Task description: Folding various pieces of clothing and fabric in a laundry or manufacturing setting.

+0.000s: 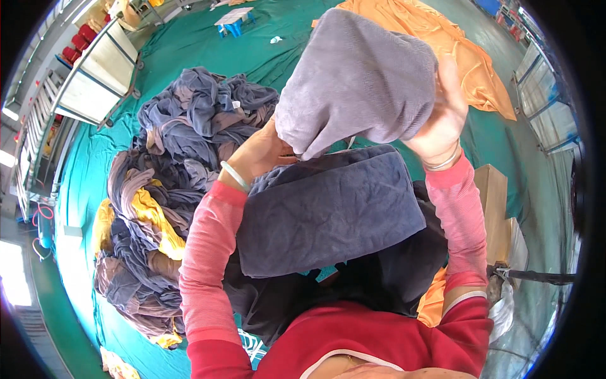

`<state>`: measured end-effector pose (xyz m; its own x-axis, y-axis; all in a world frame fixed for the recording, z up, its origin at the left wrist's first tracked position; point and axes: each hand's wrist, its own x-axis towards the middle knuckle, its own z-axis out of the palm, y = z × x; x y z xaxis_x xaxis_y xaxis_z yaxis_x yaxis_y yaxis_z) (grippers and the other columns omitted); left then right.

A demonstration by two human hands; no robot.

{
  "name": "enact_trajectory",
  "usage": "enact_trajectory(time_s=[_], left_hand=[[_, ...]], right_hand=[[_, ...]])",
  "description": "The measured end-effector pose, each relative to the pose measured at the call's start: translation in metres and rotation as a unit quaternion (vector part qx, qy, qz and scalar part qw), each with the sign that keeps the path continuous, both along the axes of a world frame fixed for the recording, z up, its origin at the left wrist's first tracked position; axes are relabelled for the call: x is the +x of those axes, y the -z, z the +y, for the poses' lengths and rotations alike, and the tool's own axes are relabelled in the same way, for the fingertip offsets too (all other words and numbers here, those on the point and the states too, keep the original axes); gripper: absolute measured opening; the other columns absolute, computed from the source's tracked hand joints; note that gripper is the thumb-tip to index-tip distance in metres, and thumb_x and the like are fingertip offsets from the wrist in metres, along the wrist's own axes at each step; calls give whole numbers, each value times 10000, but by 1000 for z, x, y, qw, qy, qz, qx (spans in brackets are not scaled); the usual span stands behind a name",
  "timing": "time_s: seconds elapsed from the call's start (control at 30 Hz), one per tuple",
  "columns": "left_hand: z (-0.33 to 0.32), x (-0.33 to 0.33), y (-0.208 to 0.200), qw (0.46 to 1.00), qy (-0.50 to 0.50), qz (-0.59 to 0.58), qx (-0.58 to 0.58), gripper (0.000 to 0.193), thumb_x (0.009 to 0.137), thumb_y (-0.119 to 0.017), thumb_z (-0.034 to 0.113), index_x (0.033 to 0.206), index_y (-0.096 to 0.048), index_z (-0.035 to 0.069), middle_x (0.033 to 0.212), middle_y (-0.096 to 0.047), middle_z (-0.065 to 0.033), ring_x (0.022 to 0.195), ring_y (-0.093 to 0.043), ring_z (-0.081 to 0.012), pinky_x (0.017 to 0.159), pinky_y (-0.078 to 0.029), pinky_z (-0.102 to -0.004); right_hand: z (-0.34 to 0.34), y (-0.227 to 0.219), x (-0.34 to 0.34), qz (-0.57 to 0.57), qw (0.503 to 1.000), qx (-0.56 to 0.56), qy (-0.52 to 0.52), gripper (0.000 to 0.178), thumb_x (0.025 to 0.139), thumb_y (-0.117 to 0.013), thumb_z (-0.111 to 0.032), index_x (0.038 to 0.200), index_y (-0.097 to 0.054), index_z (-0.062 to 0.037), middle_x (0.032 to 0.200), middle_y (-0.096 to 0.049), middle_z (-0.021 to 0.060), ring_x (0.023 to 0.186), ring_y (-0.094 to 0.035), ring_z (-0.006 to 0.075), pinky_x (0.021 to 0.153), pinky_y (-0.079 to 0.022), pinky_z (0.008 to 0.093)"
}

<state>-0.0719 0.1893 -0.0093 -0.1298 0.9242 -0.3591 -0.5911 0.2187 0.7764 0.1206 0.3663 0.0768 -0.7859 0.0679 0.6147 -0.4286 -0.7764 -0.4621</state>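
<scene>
A light grey plush towel [360, 82] is raised in front of me, bunched and draped between my two hands. My left hand [268, 151] grips its lower left corner, with most of the fingers hidden beneath the fabric. At the towel's right edge, my right hand [445, 114] holds it between thumb and palm; the other fingers are covered by the cloth. Below it, a darker grey folded towel [334, 218] lies across my lap, its front a smooth flat panel.
A large heap of grey, brownish and yellow cloths [196, 120] lies to my left on a green floor sheet [170, 44]. Orange fabric [473, 69] spreads at the far right. A cardboard box [491, 202] stands by my right arm. Wheeled carts [98, 76] and a small blue stool [233, 22] are farther off.
</scene>
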Motion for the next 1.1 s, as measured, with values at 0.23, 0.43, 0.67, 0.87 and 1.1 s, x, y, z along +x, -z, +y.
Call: enact_trajectory(time_s=[0.23,0.43,0.67,0.87,1.1], left_hand=[[-16,-13,-21,948,-187,184,178,189,889,-558,166,999,-634,31,849,-636,-7,765,-574,-69,676,-452,-231],[-31,-26,-34,775,-482,366,180,143,849,-608,162,871,-668,35,761,-580,52,690,-484,-28,611,-370,-190],[-35,-37,-36,873,-390,110,270,183,880,-545,160,990,-611,30,987,-635,-56,922,-598,-166,847,-455,-308],[-43,-30,-45,922,-316,-7,225,297,900,-481,232,1109,-556,35,1099,-601,-85,1009,-570,-225,882,-440,-363],[-34,-21,-38,811,-460,184,311,113,872,-562,110,983,-583,96,914,-593,23,824,-539,-87,778,-421,-310]], right_hand=[[29,5,17,-107,983,5,148,470,955,-388,-356,1245,-457,7,1258,-511,110,1158,-488,227,981,-379,384],[50,14,23,-192,901,97,378,260,945,-456,-242,1097,-548,-53,1044,-589,30,983,-557,143,868,-430,308],[48,27,12,-266,806,170,500,227,884,-591,-235,986,-617,-34,919,-621,-6,838,-562,66,720,-440,216],[63,35,14,-297,797,200,486,183,855,-631,-226,909,-647,-53,830,-618,-31,713,-544,36,617,-414,179],[89,55,15,-263,794,154,526,95,817,-677,-179,807,-665,-85,740,-591,-61,679,-522,28,628,-402,185]])
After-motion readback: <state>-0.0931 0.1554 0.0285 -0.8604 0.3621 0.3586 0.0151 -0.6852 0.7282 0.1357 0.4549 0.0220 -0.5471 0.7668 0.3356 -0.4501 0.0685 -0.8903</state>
